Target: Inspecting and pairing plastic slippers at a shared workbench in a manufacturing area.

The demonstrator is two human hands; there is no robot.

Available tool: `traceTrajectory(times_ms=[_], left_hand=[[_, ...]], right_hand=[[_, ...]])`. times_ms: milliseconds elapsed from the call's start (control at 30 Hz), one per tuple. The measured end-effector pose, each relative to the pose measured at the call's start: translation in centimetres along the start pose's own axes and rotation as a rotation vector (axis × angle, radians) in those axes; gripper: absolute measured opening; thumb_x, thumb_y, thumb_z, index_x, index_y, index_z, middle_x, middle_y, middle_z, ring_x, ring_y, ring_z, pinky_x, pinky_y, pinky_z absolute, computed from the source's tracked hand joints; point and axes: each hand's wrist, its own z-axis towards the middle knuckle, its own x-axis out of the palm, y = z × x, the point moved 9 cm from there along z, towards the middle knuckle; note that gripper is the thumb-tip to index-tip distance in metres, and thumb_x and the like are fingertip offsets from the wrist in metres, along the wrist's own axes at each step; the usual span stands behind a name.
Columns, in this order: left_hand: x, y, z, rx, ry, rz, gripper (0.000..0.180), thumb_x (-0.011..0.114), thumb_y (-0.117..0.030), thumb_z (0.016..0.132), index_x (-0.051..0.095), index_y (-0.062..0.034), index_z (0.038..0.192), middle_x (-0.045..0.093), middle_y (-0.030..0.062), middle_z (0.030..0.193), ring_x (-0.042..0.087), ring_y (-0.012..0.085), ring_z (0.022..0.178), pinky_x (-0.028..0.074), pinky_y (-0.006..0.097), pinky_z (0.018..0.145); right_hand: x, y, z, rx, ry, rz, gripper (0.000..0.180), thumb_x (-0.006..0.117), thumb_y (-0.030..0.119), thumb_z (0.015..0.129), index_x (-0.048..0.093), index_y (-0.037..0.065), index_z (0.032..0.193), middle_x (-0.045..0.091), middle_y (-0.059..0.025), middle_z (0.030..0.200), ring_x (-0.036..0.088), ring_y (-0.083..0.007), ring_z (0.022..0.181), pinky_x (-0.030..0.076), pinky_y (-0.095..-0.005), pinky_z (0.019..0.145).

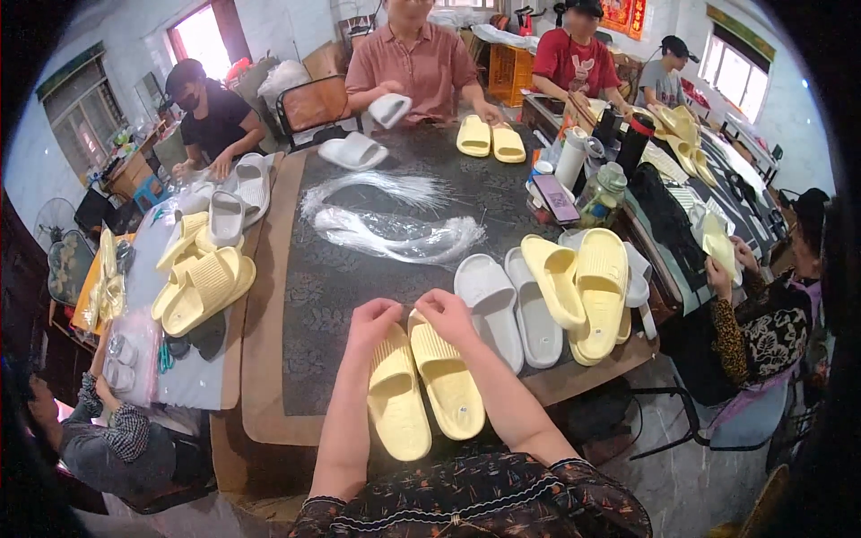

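Both hands, left (374,316) and right (446,309), pinched the yellow slipper pair (423,384) at the heels; aligning edges squarely looked best.

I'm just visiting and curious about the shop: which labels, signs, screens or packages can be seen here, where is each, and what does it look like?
Small white round sticker: on the heel of the right pale yellow foam slipper under the person's right hand.
Smartphone with a purple-lit screen: flat on the dark table's right side, near bottles.
Red wall hanging with gold marks: top, back wall.
Clear plastic bags of pale yellow items: far left shelf.
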Motion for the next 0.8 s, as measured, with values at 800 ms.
traceTrajectory(times_ms=[800], left_hand=[[0.8,-0.8,-0.2,-0.010,0.036,0.037,0.016,0.065,-0.016,0.083,0.067,-0.0013,0.091,0.065,0.0001,0.078,0.057,0.0069,0.071,0.045,0.023,0.064]], right_hand=[[0.6,0.3,0.2,-0.016,0.082,-0.074,0.021,0.067,0.024,0.081,0.066,0.004,0.087,0.064,-0.0053,0.072,0.060,-0.0137,0.064,0.047,-0.0290,0.061]])
